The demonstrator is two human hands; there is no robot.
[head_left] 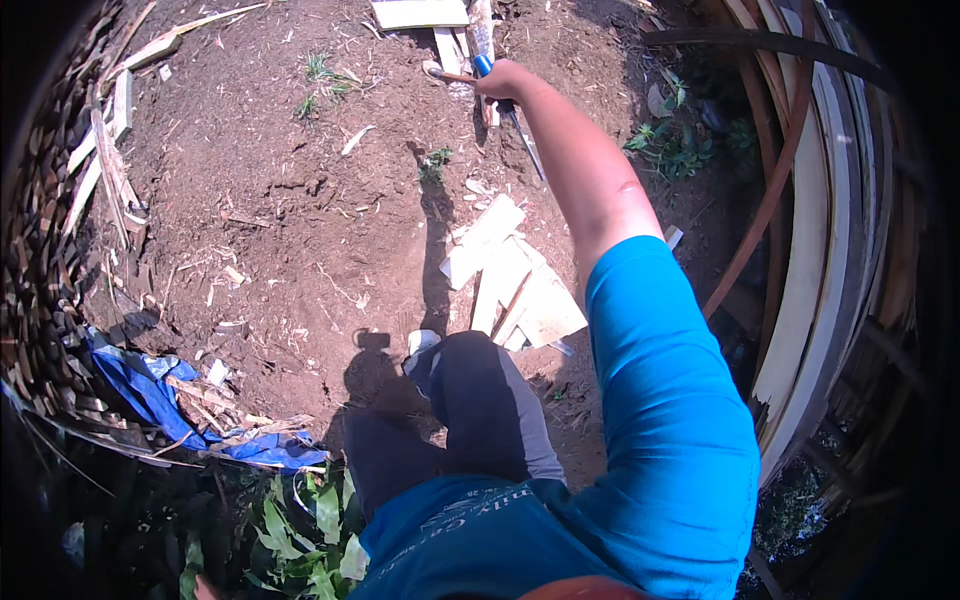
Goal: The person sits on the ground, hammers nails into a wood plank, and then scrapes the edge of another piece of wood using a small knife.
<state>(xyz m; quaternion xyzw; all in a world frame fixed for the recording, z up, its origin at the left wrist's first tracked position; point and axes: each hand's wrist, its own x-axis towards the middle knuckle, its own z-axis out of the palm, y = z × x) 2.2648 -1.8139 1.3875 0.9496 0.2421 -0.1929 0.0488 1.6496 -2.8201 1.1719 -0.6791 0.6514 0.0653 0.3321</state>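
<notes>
My right arm stretches far ahead, and my right hand (500, 82) is closed around the blue-and-black handle (484, 66) of a tool. A thin, blade-like length (527, 147) runs from it back toward me; its exact kind is not clear. Beside the fist, a short brown stick-like piece (455, 77) points left, and I cannot tell whether I hold it. Pale wooden boards (420, 13) lie just beyond the hand. Low at the left edge, a small skin-toned patch (205, 588) may be my left hand; its fingers are hidden.
Cut wood pieces (535, 295) lie on the soil in front of my legs. Long boards (810, 230) are stacked at the right. A blue tarp (150, 395) with wood scraps lies at the left, near leafy plants (315, 530). Split wood (40, 250) is piled along the far left.
</notes>
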